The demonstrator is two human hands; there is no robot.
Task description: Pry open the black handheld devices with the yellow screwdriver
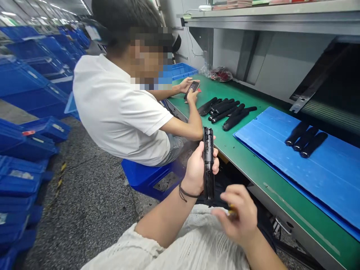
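My left hand (197, 168) is wrapped round a long black plastic part (208, 161), held upright above my lap, its open ribbed side facing me. A dark cord circles that wrist. To the right and a little lower, my right hand (240, 213) is curled, slightly blurred, apart from the black part. Something small and yellow (232, 212) shows between its thumb and fingers, too blurred to make out. Several black sleeve-like pieces (225, 110) lie in a pile on the green table (244, 150). Three more black pieces (306, 138) rest on a blue board (281, 150).
A person in a white shirt (118, 108) sits at left on a blue stool (146, 180), holding a phone (192, 90). Blue bins (25, 172) stand at far left. A shelf (270, 18) runs above the table, with a plastic bag (221, 74) behind.
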